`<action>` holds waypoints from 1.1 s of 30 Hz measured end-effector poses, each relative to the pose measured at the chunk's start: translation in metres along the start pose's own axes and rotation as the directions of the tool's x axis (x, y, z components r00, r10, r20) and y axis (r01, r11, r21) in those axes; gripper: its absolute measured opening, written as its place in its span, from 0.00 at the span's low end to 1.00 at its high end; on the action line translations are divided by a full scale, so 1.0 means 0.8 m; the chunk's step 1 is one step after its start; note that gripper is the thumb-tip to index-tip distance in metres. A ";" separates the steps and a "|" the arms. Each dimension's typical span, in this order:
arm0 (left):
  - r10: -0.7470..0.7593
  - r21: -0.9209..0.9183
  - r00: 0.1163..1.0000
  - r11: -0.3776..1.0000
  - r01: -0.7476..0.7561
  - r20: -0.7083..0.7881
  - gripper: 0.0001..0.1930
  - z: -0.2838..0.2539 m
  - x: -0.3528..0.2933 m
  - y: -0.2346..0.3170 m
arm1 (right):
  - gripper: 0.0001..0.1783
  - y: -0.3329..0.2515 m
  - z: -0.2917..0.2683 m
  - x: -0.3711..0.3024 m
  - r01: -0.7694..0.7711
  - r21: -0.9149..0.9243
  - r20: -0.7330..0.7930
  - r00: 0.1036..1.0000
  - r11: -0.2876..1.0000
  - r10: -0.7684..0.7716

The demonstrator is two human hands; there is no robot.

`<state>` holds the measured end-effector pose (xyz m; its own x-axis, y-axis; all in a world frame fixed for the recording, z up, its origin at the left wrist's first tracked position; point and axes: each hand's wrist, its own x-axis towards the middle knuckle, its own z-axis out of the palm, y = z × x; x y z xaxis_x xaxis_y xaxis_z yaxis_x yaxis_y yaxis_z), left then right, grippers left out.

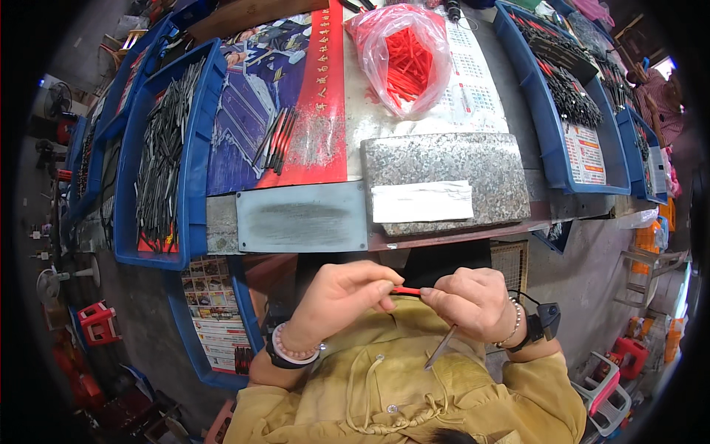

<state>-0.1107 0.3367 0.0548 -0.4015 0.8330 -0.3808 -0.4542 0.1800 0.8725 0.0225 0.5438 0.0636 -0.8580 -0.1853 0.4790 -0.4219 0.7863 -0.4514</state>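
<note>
In front of my chest, both hands are closed on a slim red-and-black stick (407,291). My left hand (346,293) pinches one end between thumb and fingertips. The other end is gripped by my right hand (467,302), with the thumb along it. From the lower side of the right fist a thin grey metal blade (441,346) sticks out, pointing down; whether it belongs to a separate tool is hidden by the fingers. Similar red-and-black sticks (279,142) lie in a small bunch on the table, beyond my left hand.
A plastic bag of red strips (407,65) stands at the table's far middle. Nearer are a granite slab (444,159) with a folded white cloth (421,202) and a smudged grey plate (302,218). Blue trays (198,170) of dark sticks flank both sides; another blue tray (194,340) sits lower left.
</note>
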 end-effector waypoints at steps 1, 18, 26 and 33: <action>0.002 0.108 0.999 0.994 -0.007 0.047 0.11 -0.002 0.002 0.001 | 0.14 0.004 -0.004 0.001 0.042 -0.016 0.033 0.999 0.999 -0.042; 0.039 0.424 0.999 0.905 -0.025 -0.026 0.14 -0.075 0.052 0.046 | 0.29 0.039 -0.027 0.025 -0.316 0.457 -0.157 0.891 0.831 0.426; -0.063 0.536 0.997 0.844 0.031 0.042 0.13 -0.094 0.077 0.035 | 0.35 0.017 -0.043 0.070 -0.248 0.618 -0.239 0.845 0.746 0.479; 0.074 0.461 0.996 0.883 -0.089 0.050 0.14 -0.088 0.080 0.031 | 0.16 0.042 0.002 0.106 -0.399 0.382 0.006 0.903 0.834 0.430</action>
<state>-0.2040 0.3578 0.0305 -0.3935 0.8692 -0.2995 0.0013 0.3263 0.9453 -0.0645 0.5539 0.0880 -0.9577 0.1673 0.2342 -0.1209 0.5046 -0.8549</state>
